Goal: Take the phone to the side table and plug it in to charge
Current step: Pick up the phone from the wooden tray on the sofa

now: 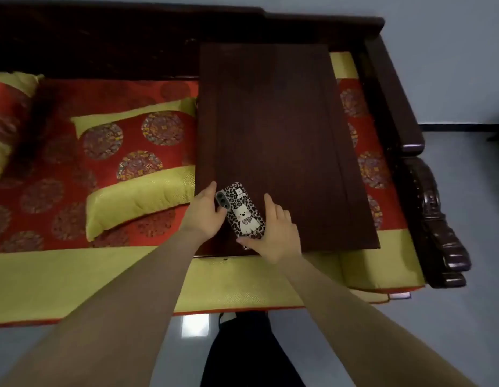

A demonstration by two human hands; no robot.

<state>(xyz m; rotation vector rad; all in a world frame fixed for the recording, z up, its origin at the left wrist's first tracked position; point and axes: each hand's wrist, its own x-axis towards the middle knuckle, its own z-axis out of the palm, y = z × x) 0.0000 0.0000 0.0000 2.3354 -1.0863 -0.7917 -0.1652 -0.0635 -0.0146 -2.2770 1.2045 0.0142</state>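
The phone (241, 212), in a leopard-print case with a white bear picture, lies face down near the front left corner of a dark wooden table (276, 129) set on the sofa. My left hand (204, 213) grips its upper left edge by the camera lenses. My right hand (276, 233) holds its right side and lower end, thumb under the bottom edge. No charging cable or plug shows anywhere in view.
A red and green patterned cushion (136, 163) lies just left of the table on the sofa seat (75, 275). Another cushion (5, 121) sits at the far left. The sofa's dark carved armrest (427, 205) runs along the right; grey floor lies beyond.
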